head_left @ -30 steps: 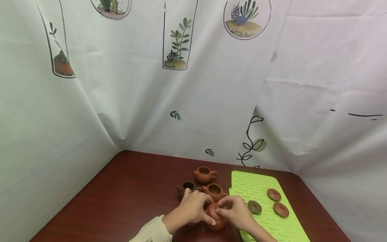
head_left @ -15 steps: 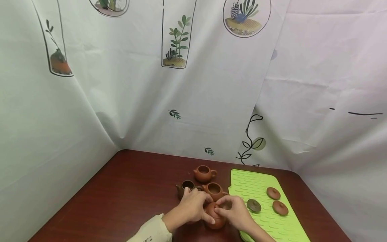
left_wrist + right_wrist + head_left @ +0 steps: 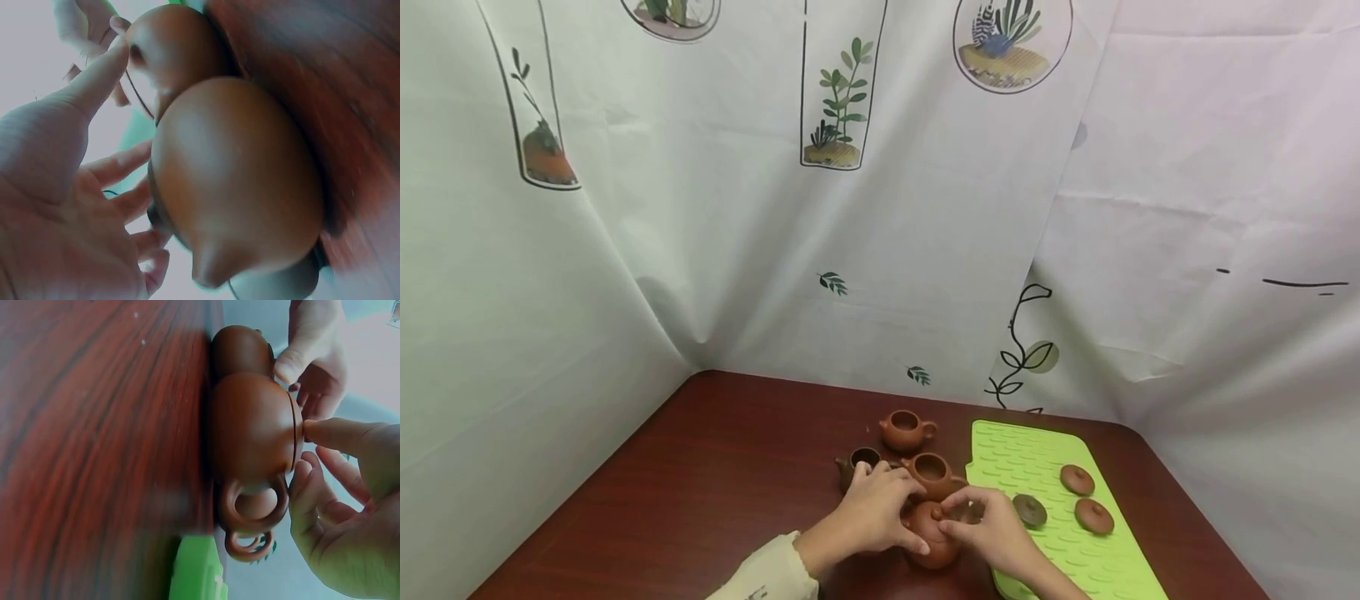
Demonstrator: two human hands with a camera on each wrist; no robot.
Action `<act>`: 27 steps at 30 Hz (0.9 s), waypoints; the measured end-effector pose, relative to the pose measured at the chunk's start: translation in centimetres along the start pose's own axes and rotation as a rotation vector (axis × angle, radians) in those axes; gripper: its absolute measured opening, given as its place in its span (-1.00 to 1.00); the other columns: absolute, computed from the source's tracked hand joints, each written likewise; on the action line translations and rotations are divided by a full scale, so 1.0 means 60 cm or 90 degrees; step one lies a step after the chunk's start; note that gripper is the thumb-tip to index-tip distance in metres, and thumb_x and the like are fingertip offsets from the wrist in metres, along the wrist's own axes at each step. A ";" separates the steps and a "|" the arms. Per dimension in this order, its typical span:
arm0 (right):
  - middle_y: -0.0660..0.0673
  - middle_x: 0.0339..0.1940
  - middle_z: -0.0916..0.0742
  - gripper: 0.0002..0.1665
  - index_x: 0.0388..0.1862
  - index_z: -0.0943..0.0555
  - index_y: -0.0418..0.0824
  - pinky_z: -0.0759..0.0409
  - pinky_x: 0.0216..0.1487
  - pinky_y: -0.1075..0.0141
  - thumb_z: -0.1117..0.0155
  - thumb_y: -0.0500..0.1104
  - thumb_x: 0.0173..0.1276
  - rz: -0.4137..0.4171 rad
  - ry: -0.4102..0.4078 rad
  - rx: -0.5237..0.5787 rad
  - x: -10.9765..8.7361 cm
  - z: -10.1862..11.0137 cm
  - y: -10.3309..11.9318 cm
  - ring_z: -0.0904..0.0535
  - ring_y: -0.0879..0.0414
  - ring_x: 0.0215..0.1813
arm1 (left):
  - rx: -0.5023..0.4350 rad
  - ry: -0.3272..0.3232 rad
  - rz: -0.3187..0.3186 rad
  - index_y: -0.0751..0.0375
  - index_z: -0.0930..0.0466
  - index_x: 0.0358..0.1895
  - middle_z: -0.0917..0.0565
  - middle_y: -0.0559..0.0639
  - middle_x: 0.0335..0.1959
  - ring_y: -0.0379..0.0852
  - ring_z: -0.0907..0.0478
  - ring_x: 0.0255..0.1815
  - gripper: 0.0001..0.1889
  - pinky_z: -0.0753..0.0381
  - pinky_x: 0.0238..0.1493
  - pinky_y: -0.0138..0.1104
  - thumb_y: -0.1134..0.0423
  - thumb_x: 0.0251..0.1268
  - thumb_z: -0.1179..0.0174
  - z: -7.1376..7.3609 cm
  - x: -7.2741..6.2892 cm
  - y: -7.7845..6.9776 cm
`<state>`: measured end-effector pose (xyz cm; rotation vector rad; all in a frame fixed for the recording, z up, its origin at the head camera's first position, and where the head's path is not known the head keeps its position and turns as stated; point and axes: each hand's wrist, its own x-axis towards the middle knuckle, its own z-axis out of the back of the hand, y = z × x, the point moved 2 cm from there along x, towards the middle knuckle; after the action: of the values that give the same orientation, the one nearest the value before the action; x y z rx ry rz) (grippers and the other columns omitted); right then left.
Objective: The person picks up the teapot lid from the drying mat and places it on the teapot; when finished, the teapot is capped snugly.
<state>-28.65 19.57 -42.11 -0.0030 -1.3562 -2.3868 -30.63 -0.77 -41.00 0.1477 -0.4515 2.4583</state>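
Observation:
A reddish-brown clay teapot point(image 3: 934, 546) stands near the table's front with its lid point(image 3: 299, 434) seated on top. My right hand point(image 3: 996, 529) has thumb and index finger on either side of the lid, pinching it around its small knob. My left hand point(image 3: 872, 512) arches loosely over the spout side, its fingers parted and its thumb beside the spout in the left wrist view. Another brown teapot point(image 3: 237, 175) sits beneath my left hand, largely hidden in the head view. Behind are a dark lidless teapot point(image 3: 847, 475) and a brown lidless one point(image 3: 934, 468).
At the back stands one more lidless brown teapot point(image 3: 904, 432). A bright green mat point(image 3: 1022, 450) lies to the right, carrying a dark lid point(image 3: 1030, 511) and two brown lids, one farther point(image 3: 1077, 479) and one nearer point(image 3: 1094, 517). A patterned white cloth point(image 3: 880, 233) encloses the dark red table.
My right hand lowered the tilted lid onto the teapot, and it now lies level with its knob showing. My left hand has drawn slightly leftward from the teapot.

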 end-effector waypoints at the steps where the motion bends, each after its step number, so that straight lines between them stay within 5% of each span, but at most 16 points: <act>1: -0.07 -0.36 -0.73 -0.80 -0.20 -0.72 -0.21 -0.56 -0.46 0.36 -0.49 -0.18 0.22 0.001 0.001 0.000 -0.001 0.003 -0.001 -0.59 0.21 -0.46 | 0.001 -0.010 0.000 -0.18 -0.68 0.07 -0.62 -0.31 0.01 -0.19 -0.43 -0.08 -0.34 -0.23 -0.12 -0.13 -0.36 -0.18 -0.47 0.003 -0.003 0.002; 7: -0.16 -0.20 -0.74 -0.78 -0.17 -0.72 -0.28 -0.58 -0.47 0.33 -0.48 -0.22 0.22 0.014 -0.015 -0.010 -0.010 0.025 -0.002 -0.64 0.19 -0.41 | -0.029 -0.097 0.002 -0.17 -0.63 0.13 -0.60 -0.26 0.06 -0.15 -0.50 0.01 -0.42 -0.35 -0.09 -0.09 -0.27 0.01 -0.43 0.024 -0.016 0.027; 12: -0.17 -0.16 -0.75 -0.75 -0.16 -0.72 -0.29 -0.52 -0.51 0.33 -0.48 -0.19 0.22 -0.014 -0.040 -0.030 -0.020 0.045 -0.007 -0.64 0.19 -0.43 | -0.078 -0.167 0.041 -0.06 -0.64 0.11 -0.63 -0.17 0.06 -0.08 -0.54 0.03 -0.45 -0.42 -0.10 -0.08 -0.13 0.02 -0.49 0.044 -0.024 0.060; 21: -0.27 -0.09 -0.74 -0.72 -0.15 -0.72 -0.34 -0.58 -0.36 0.33 -0.49 -0.21 0.21 -0.065 -0.091 -0.049 -0.035 0.069 -0.023 -0.65 0.15 -0.39 | -0.130 -0.192 0.102 -0.02 -0.63 0.15 -0.63 -0.09 0.10 -0.02 -0.55 0.01 -0.42 -0.42 -0.06 -0.01 -0.06 0.00 -0.52 0.047 -0.031 0.119; 27: -0.24 -0.13 -0.75 -0.70 -0.11 -0.71 -0.34 -0.58 -0.30 0.31 -0.48 -0.22 0.21 -0.080 -0.095 -0.088 -0.044 0.088 -0.031 -0.66 0.09 -0.29 | -0.138 -0.167 0.109 0.05 -0.62 0.18 -0.66 -0.06 -0.01 -0.04 -0.58 -0.07 -0.34 -0.44 -0.05 0.02 -0.09 -0.04 -0.54 0.035 -0.032 0.149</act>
<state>-27.85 25.66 -41.32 -0.1399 -1.2881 -2.6279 -34.54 -9.26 -41.99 0.3554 -0.8733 2.5455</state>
